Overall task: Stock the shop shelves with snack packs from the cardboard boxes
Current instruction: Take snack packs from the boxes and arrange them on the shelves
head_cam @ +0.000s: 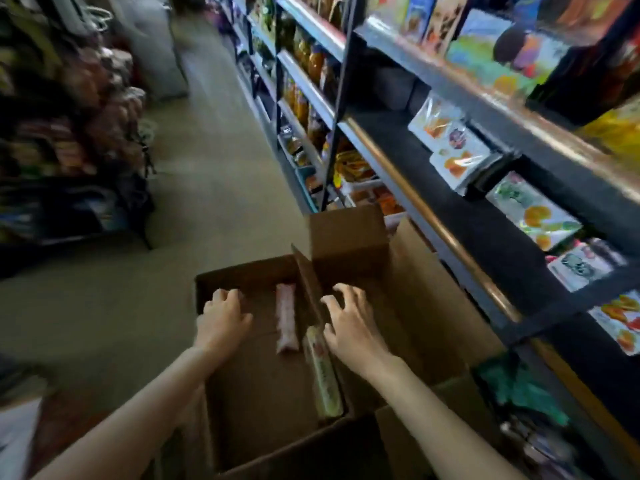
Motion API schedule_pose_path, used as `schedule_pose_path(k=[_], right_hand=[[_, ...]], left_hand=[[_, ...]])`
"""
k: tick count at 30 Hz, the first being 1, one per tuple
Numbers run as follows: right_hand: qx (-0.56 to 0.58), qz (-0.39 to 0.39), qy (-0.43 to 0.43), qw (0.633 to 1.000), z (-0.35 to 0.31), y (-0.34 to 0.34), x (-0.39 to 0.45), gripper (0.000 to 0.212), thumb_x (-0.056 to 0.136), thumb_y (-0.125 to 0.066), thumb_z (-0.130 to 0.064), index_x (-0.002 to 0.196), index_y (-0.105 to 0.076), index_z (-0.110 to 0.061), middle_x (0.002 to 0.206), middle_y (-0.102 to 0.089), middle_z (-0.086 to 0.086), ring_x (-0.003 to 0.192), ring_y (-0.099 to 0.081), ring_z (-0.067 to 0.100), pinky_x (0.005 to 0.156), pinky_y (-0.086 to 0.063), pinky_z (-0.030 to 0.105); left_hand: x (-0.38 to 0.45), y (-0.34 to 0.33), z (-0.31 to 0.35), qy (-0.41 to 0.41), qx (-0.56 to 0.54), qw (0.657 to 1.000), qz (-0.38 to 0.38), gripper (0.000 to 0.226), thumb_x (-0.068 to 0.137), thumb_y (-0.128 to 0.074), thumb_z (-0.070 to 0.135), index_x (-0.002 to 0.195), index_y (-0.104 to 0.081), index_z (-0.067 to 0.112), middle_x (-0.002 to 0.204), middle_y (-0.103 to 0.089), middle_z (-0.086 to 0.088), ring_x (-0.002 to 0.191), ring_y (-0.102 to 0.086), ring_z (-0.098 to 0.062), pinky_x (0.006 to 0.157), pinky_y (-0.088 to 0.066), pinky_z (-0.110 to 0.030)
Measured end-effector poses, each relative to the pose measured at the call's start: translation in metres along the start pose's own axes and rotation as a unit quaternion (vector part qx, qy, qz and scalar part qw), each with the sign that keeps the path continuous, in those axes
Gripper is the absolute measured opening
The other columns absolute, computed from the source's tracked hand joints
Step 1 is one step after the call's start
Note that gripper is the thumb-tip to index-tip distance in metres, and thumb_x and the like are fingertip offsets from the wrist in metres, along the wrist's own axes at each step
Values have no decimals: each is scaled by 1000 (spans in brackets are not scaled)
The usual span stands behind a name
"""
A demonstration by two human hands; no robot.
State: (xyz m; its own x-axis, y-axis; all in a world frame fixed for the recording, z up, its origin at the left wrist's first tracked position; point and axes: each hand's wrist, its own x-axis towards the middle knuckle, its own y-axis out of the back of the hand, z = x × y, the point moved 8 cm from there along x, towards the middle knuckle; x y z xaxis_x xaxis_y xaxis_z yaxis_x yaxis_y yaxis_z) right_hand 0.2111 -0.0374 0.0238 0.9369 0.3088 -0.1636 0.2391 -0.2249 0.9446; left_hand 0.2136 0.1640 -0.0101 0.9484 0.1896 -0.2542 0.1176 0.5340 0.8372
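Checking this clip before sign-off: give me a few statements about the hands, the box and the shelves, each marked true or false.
1. Both hands are over the open cardboard box. True.
2. The right hand holds a pack up at the shelf. False: it is down at the box, holding nothing.
3. A pink pack lies in the box between the hands. True.
4. The left hand grips the pink pack. False: it is beside the pack, apart from it.
5. The shelves on the right are bare. False: packs lie on them.

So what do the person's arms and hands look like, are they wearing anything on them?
Both forearms are bare to the frame's edge, with no sleeves showing. The left hand and right hand are bare too: no gloves, and no watch, bracelet or ring visible, though the picture is somewhat blurred.
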Motion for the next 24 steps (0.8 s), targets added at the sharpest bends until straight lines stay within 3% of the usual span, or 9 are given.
schedule_pose_path(k=[4, 7, 10, 13, 16, 19, 21, 24], right_hand=[[71, -137, -30, 988, -36, -109, 29, 56, 96, -47, -21, 147, -23, -19, 153, -17, 5, 140, -16, 25, 112, -23, 38], [81, -216, -130, 964, -20, -193, 52, 70, 96, -47, -20, 151, -4, -15, 157, 0, 11, 144, -2, 32, 115, -18, 41], [29, -231, -250, 940, 20, -265, 70, 80, 94, -51, -23, 150, 5, -6, 156, 9, 19, 144, 9, 35, 116, -11, 44], [-31, -209, -317, 924, 56, -311, 71, 76, 96, -47, -21, 147, 4, 1, 156, 3, 22, 145, 4, 35, 116, -8, 43], [-94, -165, -322, 927, 80, -334, 69, 56, 101, -27, -10, 148, 1, 0, 156, -6, 21, 144, -1, 37, 116, -6, 46], [-123, -175, -264, 940, 80, -352, 69, 66, 96, -38, -3, 150, 1, -9, 155, -6, 19, 140, -4, 49, 114, -5, 54], [-127, -179, -222, 950, 73, -357, 68, 77, 92, -45, 1, 150, 3, -15, 152, -4, 18, 135, -15, 52, 111, -16, 58], [-84, -149, -237, 956, 71, -347, 73, 83, 87, -51, 4, 149, -1, -19, 149, -7, 19, 119, -39, 43, 95, -45, 47]], left_hand=[[12, -31, -72, 57, 11, 995, -83, 32, 92, -52, 22, 122, -50, 12, 125, -45, -10, 111, -48, -24, 93, -44, -36], [27, -64, -98, 64, 38, 991, -115, 32, 92, -50, 23, 122, -49, 14, 127, -44, -8, 114, -47, -23, 97, -43, -37], [45, -107, -116, 62, 48, 987, -137, 36, 92, -49, 23, 127, -47, 12, 131, -43, -8, 118, -45, -23, 98, -43, -38], [54, -148, -134, 62, 38, 985, -158, 41, 93, -48, 22, 132, -44, 10, 135, -41, -9, 121, -44, -24, 100, -41, -34], [59, -177, -146, 62, 14, 983, -170, 38, 92, -48, 19, 129, -47, 9, 134, -42, -10, 121, -43, -24, 99, -39, -31], [61, -194, -152, 71, -15, 984, -162, 33, 92, -48, 16, 124, -51, 9, 130, -45, -10, 117, -46, -22, 96, -40, -28], [59, -202, -151, 71, -19, 983, -168, 33, 92, -48, 16, 124, -51, 9, 129, -45, -9, 117, -46, -22, 96, -40, -27], [60, -206, -143, 56, -25, 983, -174, 33, 92, -49, 16, 123, -51, 10, 129, -45, -9, 115, -47, -21, 94, -41, -27]])
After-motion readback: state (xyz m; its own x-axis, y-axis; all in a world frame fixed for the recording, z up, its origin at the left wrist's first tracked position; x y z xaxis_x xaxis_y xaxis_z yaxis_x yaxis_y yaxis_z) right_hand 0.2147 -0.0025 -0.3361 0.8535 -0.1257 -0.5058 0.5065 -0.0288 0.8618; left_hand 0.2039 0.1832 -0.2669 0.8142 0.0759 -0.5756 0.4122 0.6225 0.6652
